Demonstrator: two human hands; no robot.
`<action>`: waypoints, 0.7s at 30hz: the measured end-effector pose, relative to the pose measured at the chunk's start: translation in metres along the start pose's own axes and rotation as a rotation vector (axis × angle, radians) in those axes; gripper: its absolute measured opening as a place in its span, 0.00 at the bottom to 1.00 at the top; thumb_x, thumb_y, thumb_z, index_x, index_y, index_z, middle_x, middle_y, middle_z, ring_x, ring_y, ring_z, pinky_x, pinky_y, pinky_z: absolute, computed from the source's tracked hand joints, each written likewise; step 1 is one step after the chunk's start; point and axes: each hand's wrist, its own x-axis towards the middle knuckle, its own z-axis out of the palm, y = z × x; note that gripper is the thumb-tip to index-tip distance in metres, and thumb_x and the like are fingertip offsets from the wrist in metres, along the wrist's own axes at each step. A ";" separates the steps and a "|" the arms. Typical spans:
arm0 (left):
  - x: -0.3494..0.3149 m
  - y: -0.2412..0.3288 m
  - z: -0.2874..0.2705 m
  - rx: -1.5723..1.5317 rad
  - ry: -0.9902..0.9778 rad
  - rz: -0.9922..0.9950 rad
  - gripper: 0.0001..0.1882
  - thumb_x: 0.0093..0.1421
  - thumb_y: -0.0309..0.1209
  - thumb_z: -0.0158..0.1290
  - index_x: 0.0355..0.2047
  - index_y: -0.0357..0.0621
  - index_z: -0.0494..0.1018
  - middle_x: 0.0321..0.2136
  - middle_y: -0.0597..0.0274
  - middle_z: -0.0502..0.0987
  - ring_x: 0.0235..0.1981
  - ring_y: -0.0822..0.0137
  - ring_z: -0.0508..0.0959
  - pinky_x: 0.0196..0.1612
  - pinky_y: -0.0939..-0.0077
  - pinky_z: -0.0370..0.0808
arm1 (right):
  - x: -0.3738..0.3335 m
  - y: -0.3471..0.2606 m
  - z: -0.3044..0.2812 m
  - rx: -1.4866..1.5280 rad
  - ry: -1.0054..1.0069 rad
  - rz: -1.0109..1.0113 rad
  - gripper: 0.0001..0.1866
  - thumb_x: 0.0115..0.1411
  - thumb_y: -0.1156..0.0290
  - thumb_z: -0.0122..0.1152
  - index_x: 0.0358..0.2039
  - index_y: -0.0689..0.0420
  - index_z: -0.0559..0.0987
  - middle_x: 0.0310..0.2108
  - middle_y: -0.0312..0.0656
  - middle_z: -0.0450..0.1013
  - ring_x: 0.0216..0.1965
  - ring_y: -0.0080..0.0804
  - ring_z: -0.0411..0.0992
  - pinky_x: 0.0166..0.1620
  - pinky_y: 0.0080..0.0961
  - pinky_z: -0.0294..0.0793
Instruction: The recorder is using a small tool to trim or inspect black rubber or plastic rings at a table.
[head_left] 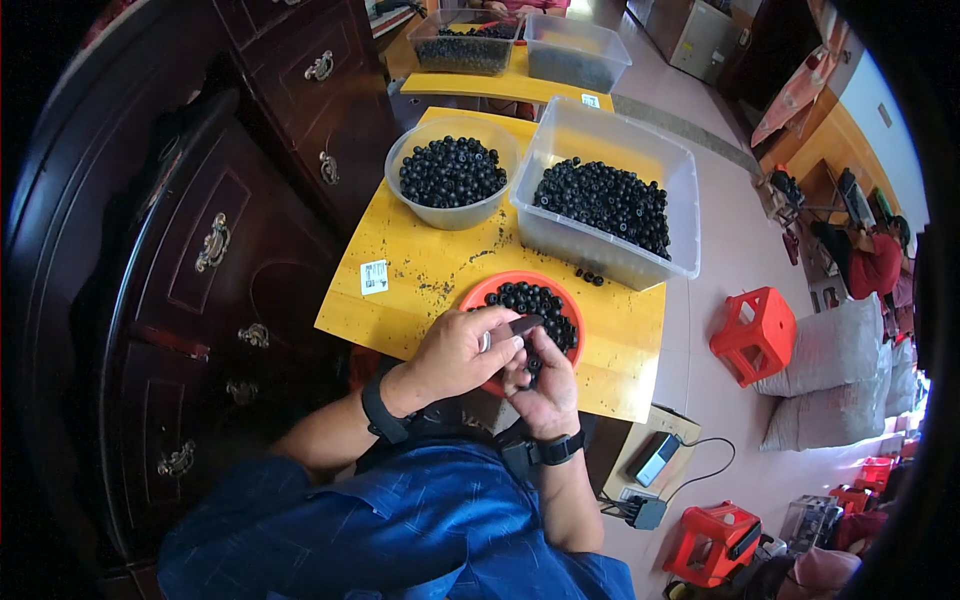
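My left hand is closed on a dark brown, flat blade-like tool, its end pointing right. Close against that end, my right hand has its fingers curled inward. A few small black round pieces show among the right fingers; exactly how they are gripped is partly hidden. Both hands are over the near side of a red round basin holding black ring-shaped pieces. Each wrist wears a dark band.
On the yellow table, a round translucent tub and a rectangular clear bin hold more black pieces. Loose ones and dark crumbs lie around. Dark drawers stand left; red stools and white sacks are right. Other people sit farther off.
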 end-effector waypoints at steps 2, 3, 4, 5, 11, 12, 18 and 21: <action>-0.003 -0.003 0.001 0.028 -0.001 -0.005 0.12 0.58 0.28 0.57 0.42 0.41 0.77 0.22 0.58 0.80 0.23 0.65 0.81 0.27 0.72 0.75 | -0.003 0.008 0.003 -0.060 -0.063 0.004 0.12 0.69 0.59 0.51 0.44 0.51 0.76 0.31 0.31 0.72 0.24 0.16 0.65 0.22 0.10 0.62; -0.003 -0.004 0.000 0.052 -0.003 -0.014 0.11 0.59 0.28 0.56 0.42 0.40 0.77 0.22 0.58 0.80 0.23 0.67 0.81 0.26 0.73 0.75 | -0.006 0.010 0.010 -0.101 0.005 -0.026 0.13 0.70 0.59 0.50 0.48 0.52 0.74 0.32 0.30 0.70 0.22 0.15 0.61 0.21 0.09 0.62; -0.002 -0.002 -0.002 0.055 -0.003 -0.008 0.11 0.59 0.28 0.56 0.42 0.40 0.77 0.22 0.58 0.80 0.23 0.67 0.81 0.26 0.73 0.75 | -0.007 0.012 0.014 -0.102 -0.001 -0.029 0.13 0.70 0.59 0.50 0.48 0.52 0.74 0.32 0.30 0.70 0.22 0.15 0.61 0.21 0.09 0.62; -0.002 0.001 -0.004 0.074 -0.013 -0.006 0.11 0.59 0.28 0.56 0.42 0.40 0.77 0.22 0.58 0.80 0.22 0.68 0.81 0.26 0.73 0.74 | -0.009 0.013 0.017 -0.178 -0.004 -0.049 0.14 0.70 0.59 0.49 0.49 0.52 0.73 0.33 0.30 0.70 0.23 0.14 0.61 0.20 0.08 0.62; -0.003 0.000 -0.005 0.084 -0.016 0.011 0.10 0.60 0.28 0.55 0.40 0.38 0.77 0.20 0.60 0.78 0.20 0.74 0.78 0.24 0.76 0.73 | -0.013 0.014 0.023 -0.289 -0.083 -0.055 0.15 0.69 0.62 0.52 0.52 0.54 0.71 0.37 0.29 0.69 0.23 0.11 0.60 0.20 0.06 0.62; -0.002 0.000 -0.005 0.049 -0.025 -0.005 0.09 0.60 0.28 0.55 0.40 0.37 0.77 0.20 0.62 0.78 0.21 0.77 0.77 0.24 0.77 0.72 | -0.013 0.013 0.021 -0.284 -0.084 -0.053 0.15 0.69 0.62 0.52 0.52 0.54 0.71 0.37 0.29 0.69 0.23 0.11 0.60 0.20 0.06 0.62; -0.003 -0.008 0.004 -0.183 -0.055 -0.122 0.10 0.62 0.25 0.56 0.43 0.41 0.79 0.21 0.81 0.68 0.22 0.87 0.62 0.25 0.87 0.59 | -0.017 0.004 0.026 -0.386 -0.170 -0.100 0.19 0.69 0.63 0.52 0.56 0.59 0.70 0.42 0.34 0.72 0.22 0.10 0.58 0.20 0.05 0.60; -0.002 -0.004 0.010 -0.316 -0.044 -0.127 0.10 0.61 0.24 0.55 0.43 0.41 0.80 0.23 0.80 0.70 0.23 0.87 0.63 0.28 0.89 0.60 | -0.016 -0.001 0.020 -0.343 -0.159 -0.105 0.14 0.69 0.65 0.53 0.51 0.57 0.71 0.38 0.33 0.71 0.21 0.09 0.57 0.20 0.06 0.60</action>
